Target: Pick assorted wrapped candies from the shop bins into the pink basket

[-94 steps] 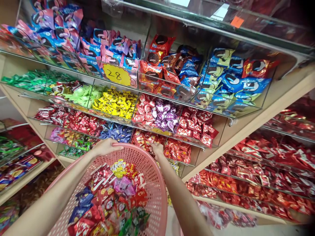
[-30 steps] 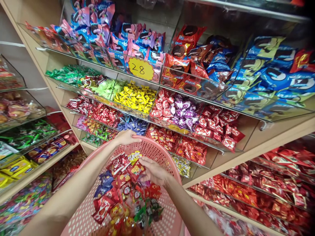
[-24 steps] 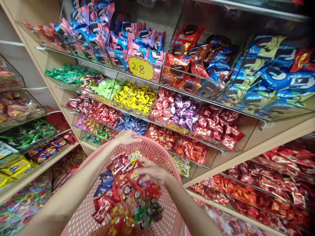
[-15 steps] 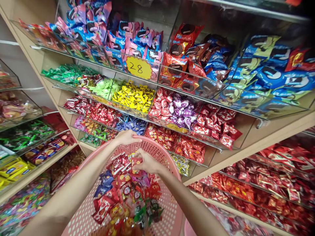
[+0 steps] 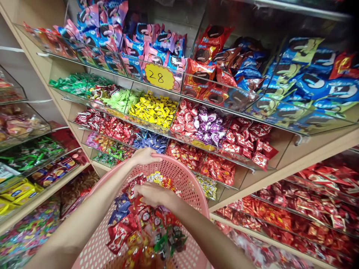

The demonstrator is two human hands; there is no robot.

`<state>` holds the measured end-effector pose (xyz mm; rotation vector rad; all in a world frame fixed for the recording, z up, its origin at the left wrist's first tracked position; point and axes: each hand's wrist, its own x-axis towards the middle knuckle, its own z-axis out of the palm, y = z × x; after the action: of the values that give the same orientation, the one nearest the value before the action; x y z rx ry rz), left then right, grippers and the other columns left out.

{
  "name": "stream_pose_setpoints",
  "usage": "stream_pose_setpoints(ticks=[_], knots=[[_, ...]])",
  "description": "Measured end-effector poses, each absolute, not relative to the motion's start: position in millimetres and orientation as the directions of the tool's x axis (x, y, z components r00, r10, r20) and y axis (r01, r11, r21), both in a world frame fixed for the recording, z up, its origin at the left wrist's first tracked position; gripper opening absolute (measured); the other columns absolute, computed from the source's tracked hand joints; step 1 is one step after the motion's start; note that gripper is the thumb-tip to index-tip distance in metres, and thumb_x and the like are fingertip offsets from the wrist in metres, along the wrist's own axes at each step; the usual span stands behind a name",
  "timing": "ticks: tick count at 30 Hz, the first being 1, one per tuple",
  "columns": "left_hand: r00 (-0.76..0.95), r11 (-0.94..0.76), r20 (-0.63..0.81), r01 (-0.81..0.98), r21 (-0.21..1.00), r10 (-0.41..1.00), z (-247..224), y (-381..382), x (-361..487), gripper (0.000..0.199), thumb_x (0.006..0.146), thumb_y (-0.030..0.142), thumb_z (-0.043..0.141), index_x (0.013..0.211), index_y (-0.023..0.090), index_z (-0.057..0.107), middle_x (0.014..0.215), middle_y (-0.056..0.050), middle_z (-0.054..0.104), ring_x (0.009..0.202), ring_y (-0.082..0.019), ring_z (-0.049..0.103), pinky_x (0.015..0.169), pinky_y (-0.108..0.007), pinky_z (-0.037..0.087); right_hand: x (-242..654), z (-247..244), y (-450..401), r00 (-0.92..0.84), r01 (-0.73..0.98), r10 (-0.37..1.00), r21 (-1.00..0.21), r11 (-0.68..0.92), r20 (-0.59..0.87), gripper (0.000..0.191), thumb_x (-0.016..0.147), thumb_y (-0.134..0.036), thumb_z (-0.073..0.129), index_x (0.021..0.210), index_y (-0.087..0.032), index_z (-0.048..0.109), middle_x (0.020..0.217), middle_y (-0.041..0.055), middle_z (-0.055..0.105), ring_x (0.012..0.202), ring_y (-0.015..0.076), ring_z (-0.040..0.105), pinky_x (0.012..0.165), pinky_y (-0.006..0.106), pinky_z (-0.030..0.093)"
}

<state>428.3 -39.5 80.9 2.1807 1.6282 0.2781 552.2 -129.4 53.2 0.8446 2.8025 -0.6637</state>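
A pink perforated basket (image 5: 193, 186) holds wrapped candies in red, blue, green and yellow. My left hand (image 5: 146, 156) is closed on its far rim. Inside the basket, my right hand (image 5: 153, 193) reaches down onto the red-wrapped candies, its fingers bent and partly hidden among them; whether it grips one cannot be made out. Blue packets (image 5: 120, 209) lie left of that hand, and small yellow-and-white candies (image 5: 157, 178) show just beyond it. Nearer to me are green-wrapped candies (image 5: 162, 243).
Ahead stands a tiered candy shelf (image 5: 283, 164) with clear bins, holding yellow candies (image 5: 153, 110), purple-and-white candies (image 5: 210, 123) and larger snack packets. A yellow tag (image 5: 159, 76) reads 28. More stocked shelves stand at left and lower right.
My right hand has moved left and nearer to me, lower over the candies. The yellow-and-white candies beyond it are now uncovered. My left hand stays on the rim.
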Motion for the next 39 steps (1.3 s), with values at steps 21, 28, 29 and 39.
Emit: stream_pose_setpoints(ticks=[21, 28, 29, 39], knots=[[0.320, -0.245, -0.118, 0.874, 0.420, 0.940, 80.9, -32.6, 432.6, 0.057, 0.069, 0.077, 0.046, 0.074, 0.024, 0.066, 0.063, 0.003, 0.061, 0.062, -0.016, 0.055, 0.055, -0.024, 0.029, 546.8, 38.3, -157.9, -0.856, 0.516, 0.504, -0.136, 0.845, -0.118, 0.019, 0.090, -0.022, 0.049, 0.104, -0.019, 0.061, 0.100, 0.0049, 0.071, 0.099, 0.0214, 0.062, 0.070, 0.029, 0.052], [0.304, -0.219, -0.121, 0.862, 0.457, 0.945, 77.9, -33.4, 423.6, 0.058, 0.067, 0.077, 0.048, 0.072, 0.022, 0.066, 0.061, 0.002, 0.059, 0.060, -0.015, 0.053, 0.053, -0.024, 0.029, 584.4, 73.6, -190.9, -0.753, 0.574, 0.646, -0.355, 0.738, 0.124, 0.022, 0.092, -0.030, 0.050, 0.108, -0.018, 0.059, 0.107, 0.0062, 0.067, 0.102, 0.0224, 0.059, 0.092, 0.036, 0.049], [0.292, -0.203, -0.129, 0.863, 0.462, 0.948, 76.2, -33.0, 419.8, 0.057, 0.067, 0.076, 0.048, 0.071, 0.022, 0.065, 0.059, 0.002, 0.059, 0.059, -0.015, 0.053, 0.053, -0.024, 0.029, 595.7, 75.6, -199.6, -0.695, 0.578, 0.696, -0.436, 0.690, 0.181, 0.021, 0.092, -0.028, 0.049, 0.109, -0.020, 0.059, 0.108, 0.0051, 0.067, 0.104, 0.0212, 0.058, 0.093, 0.036, 0.048], [0.257, -0.170, -0.103, 0.841, 0.514, 0.961, 52.6, -22.8, 389.7, 0.051, 0.062, 0.072, 0.056, 0.067, 0.022, 0.066, 0.055, 0.002, 0.053, 0.057, -0.016, 0.050, 0.052, -0.023, 0.028, 670.3, -17.3, -278.1, 0.496, 0.383, 0.851, -0.923, -0.035, 0.173, 0.057, 0.082, -0.038, 0.058, 0.135, -0.022, 0.044, 0.145, 0.0134, 0.042, 0.135, 0.0310, 0.036, 0.107, 0.050, 0.036]])
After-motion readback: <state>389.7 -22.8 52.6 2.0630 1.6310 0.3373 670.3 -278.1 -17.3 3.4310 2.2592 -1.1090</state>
